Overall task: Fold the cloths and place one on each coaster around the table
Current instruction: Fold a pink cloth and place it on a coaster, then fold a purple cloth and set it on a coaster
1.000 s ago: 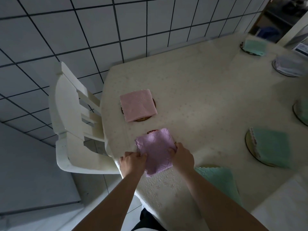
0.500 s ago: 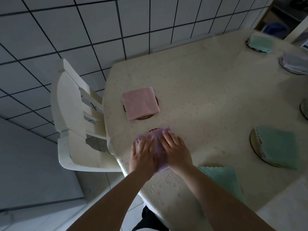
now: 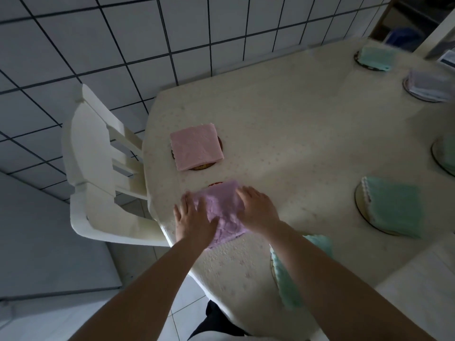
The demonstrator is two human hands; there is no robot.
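A folded purple cloth (image 3: 222, 212) lies near the table's left edge, over a brown coaster (image 3: 214, 185) of which only a sliver shows. My left hand (image 3: 194, 220) rests flat on the cloth's left side, fingers spread. My right hand (image 3: 258, 209) presses flat on its right side. A folded pink cloth (image 3: 196, 146) lies on another coaster (image 3: 204, 166) just beyond. Green cloths (image 3: 392, 209) (image 3: 374, 57) and a grey one (image 3: 428, 84) sit on further coasters. Another green cloth (image 3: 288, 284) is partly hidden under my right forearm.
A white plastic chair (image 3: 98, 168) stands against the table's left edge. The cream tablecloth (image 3: 295, 134) covers the table. A white tiled wall (image 3: 123, 45) runs behind. A further coaster with a green cloth (image 3: 445, 156) is cut off at the right.
My hands let go of the purple cloth's near corners and moved onto its top, flat. They have since slid apart toward its sides.
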